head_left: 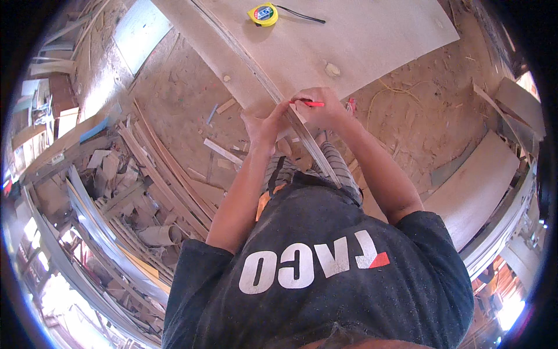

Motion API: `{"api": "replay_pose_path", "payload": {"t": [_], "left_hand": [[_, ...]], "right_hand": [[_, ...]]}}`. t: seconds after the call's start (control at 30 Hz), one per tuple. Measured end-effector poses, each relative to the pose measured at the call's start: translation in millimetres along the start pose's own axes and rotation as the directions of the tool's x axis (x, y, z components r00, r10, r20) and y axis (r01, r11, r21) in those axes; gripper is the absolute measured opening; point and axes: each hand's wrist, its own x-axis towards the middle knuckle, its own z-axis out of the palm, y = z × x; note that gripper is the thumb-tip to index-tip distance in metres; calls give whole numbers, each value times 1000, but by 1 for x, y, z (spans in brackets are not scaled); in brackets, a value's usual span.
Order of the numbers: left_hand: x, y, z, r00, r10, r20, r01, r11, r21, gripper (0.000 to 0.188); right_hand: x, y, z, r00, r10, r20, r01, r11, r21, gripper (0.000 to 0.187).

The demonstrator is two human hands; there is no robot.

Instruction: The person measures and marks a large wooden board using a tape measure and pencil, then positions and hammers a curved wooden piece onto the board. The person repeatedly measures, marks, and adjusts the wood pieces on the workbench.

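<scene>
Pinching a slim red stick shaped like a pencil [314, 104], your right hand [324, 110] is beside the long, narrow wooden strip [247, 60], by the near edge of the wide, light brown board [378, 43]. Your left hand [268, 125] is at the strip's left side; its fingers are partly hidden, so you cannot tell if they squeeze. The strip crosses the board and pokes past its near edge toward you. A round yellow tape measure [263, 15] lies on the board, right of the strip, well away from the near edge.

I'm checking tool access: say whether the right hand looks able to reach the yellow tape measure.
Likely yes: from the right hand over the sheet to the tape measure, the way looks free. A forward stretch may be needed, and that hand seems to hold a red stick.
</scene>
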Motion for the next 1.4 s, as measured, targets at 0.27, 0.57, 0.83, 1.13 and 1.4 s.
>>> {"api": "replay_pose_path", "payload": {"t": [0.27, 0.57, 0.83, 1.13, 1.4], "left_hand": [[-6, 4, 1, 996, 44, -77, -37, 995, 89, 99], [-22, 13, -37, 997, 72, 28, -69, 993, -91, 107], [15, -6, -146, 936, 166, -311, -114, 977, 178, 80], [4, 25, -138, 758, 476, -446, -189, 814, 549, 66], [-2, 64, -64, 649, 426, -631, -80, 863, 499, 68]], "right_hand": [[-90, -50, 21, 965, 82, -251, -128, 976, -176, 41], [-63, -53, 7, 972, 97, -216, -158, 944, -289, 45], [115, -2, -158, 936, 116, -332, -209, 943, -260, 32], [178, 174, -294, 968, 226, -110, -251, 861, -442, 18], [139, 121, -275, 921, 373, 110, -316, 883, -348, 21]]}}
